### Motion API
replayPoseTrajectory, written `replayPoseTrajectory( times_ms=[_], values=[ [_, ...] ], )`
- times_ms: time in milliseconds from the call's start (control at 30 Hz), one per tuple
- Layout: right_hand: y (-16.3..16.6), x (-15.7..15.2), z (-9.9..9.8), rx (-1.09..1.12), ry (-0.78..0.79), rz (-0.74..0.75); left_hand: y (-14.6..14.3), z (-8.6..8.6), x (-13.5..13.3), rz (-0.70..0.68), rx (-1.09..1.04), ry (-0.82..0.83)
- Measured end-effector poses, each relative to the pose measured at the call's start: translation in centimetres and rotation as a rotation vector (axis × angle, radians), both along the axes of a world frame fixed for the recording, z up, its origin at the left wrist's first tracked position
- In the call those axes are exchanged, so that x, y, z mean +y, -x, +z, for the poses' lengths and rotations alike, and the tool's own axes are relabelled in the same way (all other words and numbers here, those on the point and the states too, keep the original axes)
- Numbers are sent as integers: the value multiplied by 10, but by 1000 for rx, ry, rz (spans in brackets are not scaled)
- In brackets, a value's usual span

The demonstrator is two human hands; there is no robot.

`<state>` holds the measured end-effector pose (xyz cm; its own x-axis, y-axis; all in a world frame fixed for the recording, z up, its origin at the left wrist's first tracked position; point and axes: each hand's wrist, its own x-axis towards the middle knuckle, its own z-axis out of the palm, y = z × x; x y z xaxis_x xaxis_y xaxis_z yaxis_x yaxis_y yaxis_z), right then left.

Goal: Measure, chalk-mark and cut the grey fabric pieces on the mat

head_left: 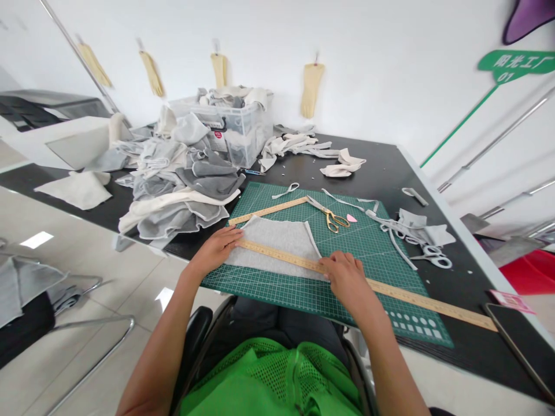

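Observation:
A light grey piece of fabric (281,234) lies flat on the green cutting mat (277,292). Across it runs a long wooden ruler (277,253), which reaches past the mat's right side. My left hand (220,247) grips the ruler's left end at the fabric's left edge. Near the fabric's right edge, my right hand (346,276) is closed on the ruler, fingers pressed down against it. Beyond the fabric are a second wooden ruler (269,211), gold-handled scissors (332,218) and a small pink piece of chalk (351,218).
Heaped grey and cream fabric (173,173) covers the table's left part, beside a clear plastic bin (243,130) full of cloth. White-handled scissors (436,257) and fabric scraps (411,225) lie right. A dark phone-like slab (522,346) rests at the near right edge.

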<state>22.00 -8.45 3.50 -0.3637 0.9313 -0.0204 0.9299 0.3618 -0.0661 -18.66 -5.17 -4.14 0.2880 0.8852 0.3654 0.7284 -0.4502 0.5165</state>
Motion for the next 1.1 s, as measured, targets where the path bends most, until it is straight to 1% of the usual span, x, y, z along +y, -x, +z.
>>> replayPoseTrajectory(
  times_ms=[200, 500, 600, 733, 833, 933, 1100],
  values=[
    [1, -2, 2, -13, 9, -5, 4, -6, 2, -10, -45, 18],
    [1, -7, 9, -79, 16, -17, 12, -2, 1, -33, -84, 82],
    [10, -11, 9, -64, -17, 24, 13, 0, 1, -36, -98, 84],
    [35, -12, 4, -9, -91, 100, 15, 3, 2, -49, -105, 104],
    [48, -10, 0, -26, -83, 131, 15, 2, 2, -46, -118, 117],
    [50, -9, -2, -20, -42, 142, 16, 0, 2, -44, -137, 123],
    [41, -10, 0, 22, 2, 176, 16, -1, 2, -48, -149, 119]
  ],
)
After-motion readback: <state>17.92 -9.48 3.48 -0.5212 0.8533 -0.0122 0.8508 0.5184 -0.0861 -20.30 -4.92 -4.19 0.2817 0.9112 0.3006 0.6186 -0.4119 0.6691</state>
